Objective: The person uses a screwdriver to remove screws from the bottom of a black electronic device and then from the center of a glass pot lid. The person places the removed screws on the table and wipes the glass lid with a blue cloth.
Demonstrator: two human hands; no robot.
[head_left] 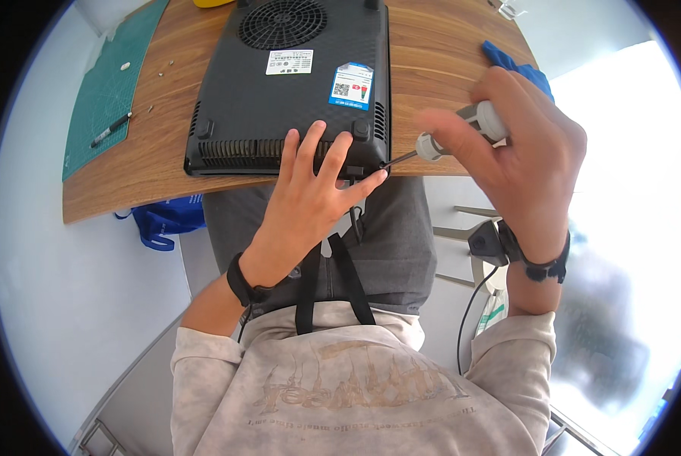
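A black induction cooker (234,99) lies upside down at the table's near edge, its round fan grille (282,23) and labels facing up. My left hand (306,178) rests on its near edge, fingers spread over the slotted vents and gripping nothing. Its little finger lies close to the near right corner. My right hand (534,137) is closed around the grey and white handle of a screwdriver (429,147). The screwdriver slants down to the left, and its tip meets that corner of the housing. Whether a screw sits under the tip I cannot tell.
A green cutting mat (101,99) on the left carries a marker pen (111,130) and a small white piece (125,67). Tiny screw-like parts (160,74) lie beside it on the wooden table (128,182). Blue cloth (534,76) lies at right; a blue bag (169,220) hangs below.
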